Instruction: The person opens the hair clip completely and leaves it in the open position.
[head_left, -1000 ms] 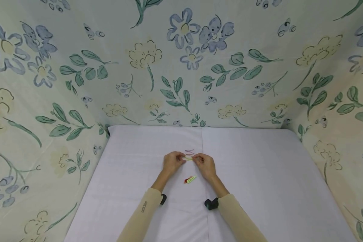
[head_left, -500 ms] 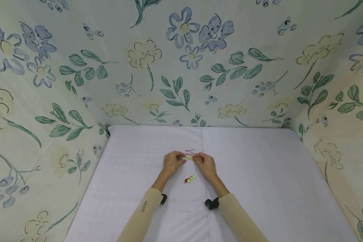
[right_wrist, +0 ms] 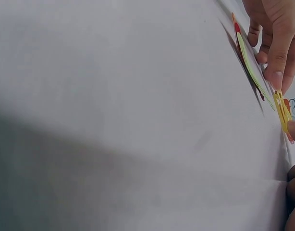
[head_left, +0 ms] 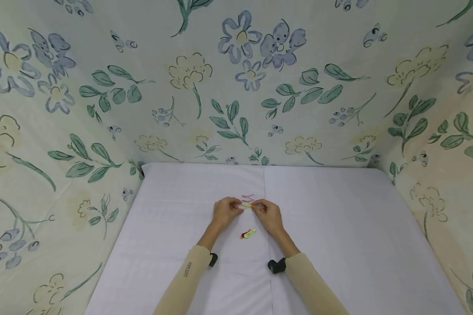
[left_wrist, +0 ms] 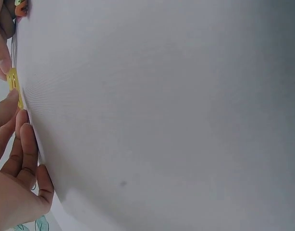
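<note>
1 yellow clip (right_wrist: 283,113) btwn hands (head_left: 226,212) (head_left: 269,214), well off side edges of tbl (head_left: 339,236)

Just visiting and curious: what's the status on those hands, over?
Left hand, right hand: both pinch yellow clip. Green clip lies apart from it. Nothing visibly blocking.

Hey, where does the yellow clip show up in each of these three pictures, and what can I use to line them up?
Head: the yellow clip is below centre, between the left hand and the right hand.
Left wrist: at the left edge, above mid-height.
Right wrist: at the right edge, about mid-height.
Shared landmark: the left hand, pictured left of the clip, below it, and above it, respectively.
</note>
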Action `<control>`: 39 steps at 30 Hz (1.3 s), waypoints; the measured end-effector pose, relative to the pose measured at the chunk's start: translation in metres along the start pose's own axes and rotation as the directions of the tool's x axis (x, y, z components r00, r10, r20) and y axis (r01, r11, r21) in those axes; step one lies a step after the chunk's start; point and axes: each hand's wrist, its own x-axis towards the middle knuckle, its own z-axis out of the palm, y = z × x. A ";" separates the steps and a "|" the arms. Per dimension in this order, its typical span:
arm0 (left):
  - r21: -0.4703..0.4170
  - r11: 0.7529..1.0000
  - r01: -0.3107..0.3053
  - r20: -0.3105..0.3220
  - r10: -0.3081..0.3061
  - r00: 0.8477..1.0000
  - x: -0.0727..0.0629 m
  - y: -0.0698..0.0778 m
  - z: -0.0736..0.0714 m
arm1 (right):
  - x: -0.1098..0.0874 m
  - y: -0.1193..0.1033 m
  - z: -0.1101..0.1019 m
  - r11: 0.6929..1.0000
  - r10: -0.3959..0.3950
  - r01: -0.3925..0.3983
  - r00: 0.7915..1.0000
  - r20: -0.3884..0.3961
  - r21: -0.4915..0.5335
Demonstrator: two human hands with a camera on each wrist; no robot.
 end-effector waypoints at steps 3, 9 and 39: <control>-0.009 1.000 0.007 0.008 -0.007 1.000 -0.001 0.001 -0.002 | 0.000 0.001 0.000 1.000 0.005 -0.005 1.000 0.003 0.005; -0.029 0.999 0.028 0.033 -0.027 0.999 -0.004 0.001 -0.006 | 0.000 0.001 -0.001 1.000 0.016 -0.016 1.000 0.000 0.016; -0.136 0.990 0.035 0.131 -0.017 0.991 -0.051 0.006 -0.014 | -0.037 -0.005 -0.035 0.999 0.041 -0.046 0.967 0.250 0.013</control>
